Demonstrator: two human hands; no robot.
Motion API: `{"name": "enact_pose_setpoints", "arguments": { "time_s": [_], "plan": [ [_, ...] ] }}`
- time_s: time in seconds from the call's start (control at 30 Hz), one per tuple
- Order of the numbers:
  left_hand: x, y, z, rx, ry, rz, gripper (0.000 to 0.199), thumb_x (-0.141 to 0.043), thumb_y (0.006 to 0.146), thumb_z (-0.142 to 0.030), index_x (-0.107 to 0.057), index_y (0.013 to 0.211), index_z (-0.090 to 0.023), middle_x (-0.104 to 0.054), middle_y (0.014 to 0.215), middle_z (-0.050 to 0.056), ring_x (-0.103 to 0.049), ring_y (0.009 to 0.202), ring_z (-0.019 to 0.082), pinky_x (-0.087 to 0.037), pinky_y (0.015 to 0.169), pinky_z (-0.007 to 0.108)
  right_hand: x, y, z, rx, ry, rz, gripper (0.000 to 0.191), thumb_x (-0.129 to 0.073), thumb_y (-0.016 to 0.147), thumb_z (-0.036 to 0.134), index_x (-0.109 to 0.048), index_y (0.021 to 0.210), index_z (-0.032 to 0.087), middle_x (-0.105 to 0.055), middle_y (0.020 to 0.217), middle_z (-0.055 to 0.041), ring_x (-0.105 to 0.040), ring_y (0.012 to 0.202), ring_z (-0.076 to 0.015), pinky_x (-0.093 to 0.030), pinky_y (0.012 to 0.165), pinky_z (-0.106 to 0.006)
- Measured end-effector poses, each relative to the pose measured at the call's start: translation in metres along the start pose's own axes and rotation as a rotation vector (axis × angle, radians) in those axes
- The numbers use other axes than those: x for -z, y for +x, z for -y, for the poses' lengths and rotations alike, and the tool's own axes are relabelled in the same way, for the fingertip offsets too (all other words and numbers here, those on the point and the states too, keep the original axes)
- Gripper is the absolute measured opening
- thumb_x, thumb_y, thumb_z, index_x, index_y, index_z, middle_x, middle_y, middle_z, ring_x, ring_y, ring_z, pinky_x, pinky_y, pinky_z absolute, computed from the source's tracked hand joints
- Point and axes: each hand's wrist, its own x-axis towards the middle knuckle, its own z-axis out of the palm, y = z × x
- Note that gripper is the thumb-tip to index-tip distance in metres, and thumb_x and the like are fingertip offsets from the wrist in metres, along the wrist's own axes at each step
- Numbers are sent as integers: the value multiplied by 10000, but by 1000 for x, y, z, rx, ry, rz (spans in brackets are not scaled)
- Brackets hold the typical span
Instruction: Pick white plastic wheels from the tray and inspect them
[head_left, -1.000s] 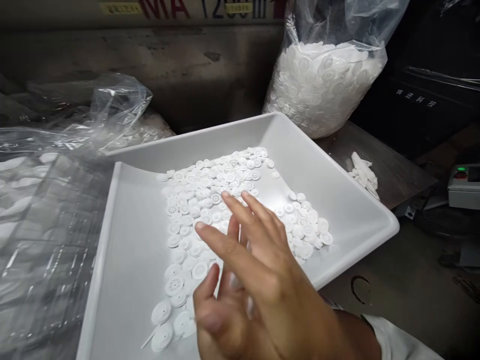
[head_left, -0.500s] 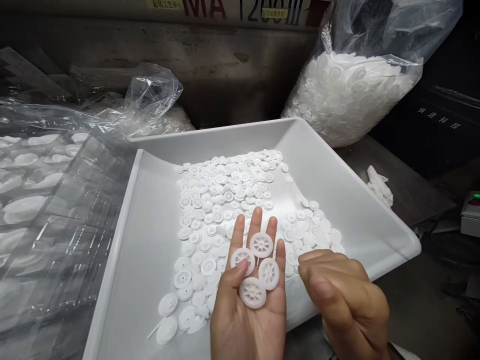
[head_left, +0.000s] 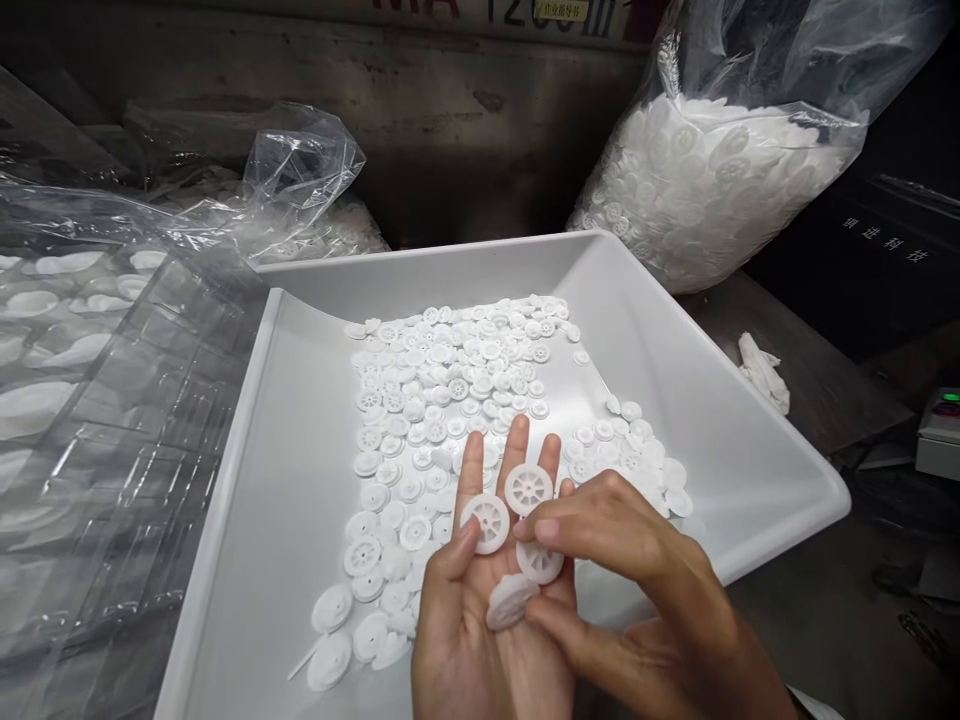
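My left hand (head_left: 491,640) lies palm up above the tray, its fingers stretched out under several white plastic gears with spokes. Its thumb presses on one gear (head_left: 485,524) at the left. Another gear (head_left: 528,489) rests on the fingers, and a third gear (head_left: 541,564) sits below it, partly covered by my right hand (head_left: 637,570). At the palm a tilted gear (head_left: 512,600) shows its flatter side, with my right thumb at its edge. My right index finger touches the gear just above.
Many loose white gears (head_left: 457,388) lie in the grey tray (head_left: 675,340) beneath my hands. A clear bag (head_left: 720,180) of white parts stands behind right. At left are clear plastic trays (head_left: 142,400) and plastic film (head_left: 300,165). A crumpled white glove-like item (head_left: 763,372) lies at right.
My right hand has come in from the right, its curled fingers opening onto the gears in my left palm. The lowest gear has tipped from facing up to tilted.
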Motion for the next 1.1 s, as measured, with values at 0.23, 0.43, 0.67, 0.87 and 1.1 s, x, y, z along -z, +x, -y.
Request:
{"name": "enact_pose_setpoints", "arguments": {
  "time_s": [0.23,0.43,0.67,0.87,1.1],
  "plan": [
    [1,0,0,15,-64,11,466,-509,870,-328,-557,1334,-308,-604,1358,30,-569,1227,236,-462,1032,388,2,-4,1,-62,0,24,501,-615,831,48,-477,1277,230,-705,1042,-38,-634,876,-182,-519,775,-353],
    [2,-3,-1,17,-58,21,516,-512,855,-309,-515,1371,-298,-601,1362,44,-563,1234,239,-438,1054,403,2,-3,1,-63,2,30,488,-598,820,17,-495,1257,207,-699,1059,-41,-641,905,-174,-518,800,-352],
    [1,0,0,5,-54,32,503,-495,863,-299,-524,1366,-292,-612,1347,42,-553,1244,226,-370,1105,387,3,-6,2,-70,14,7,497,-593,826,35,-499,1275,227,-687,1048,-46,-618,924,-198,-506,800,-374],
    [0,-2,-1,27,-159,34,480,-518,871,-437,-582,1320,-278,-616,1335,56,-583,1206,247,-499,983,358,2,-14,0,-123,38,-127,570,-643,814,58,-479,1317,270,-623,1154,-59,-556,1018,-216,-482,757,-340],
    [3,-5,-1,19,-130,64,481,-472,879,-508,-613,1288,-297,-588,1366,42,-550,1245,254,-450,1034,398,2,-13,-1,-90,52,-41,665,-660,802,39,-406,1374,263,-624,1155,-51,-554,1000,-205,-458,827,-364]
  ]
}}
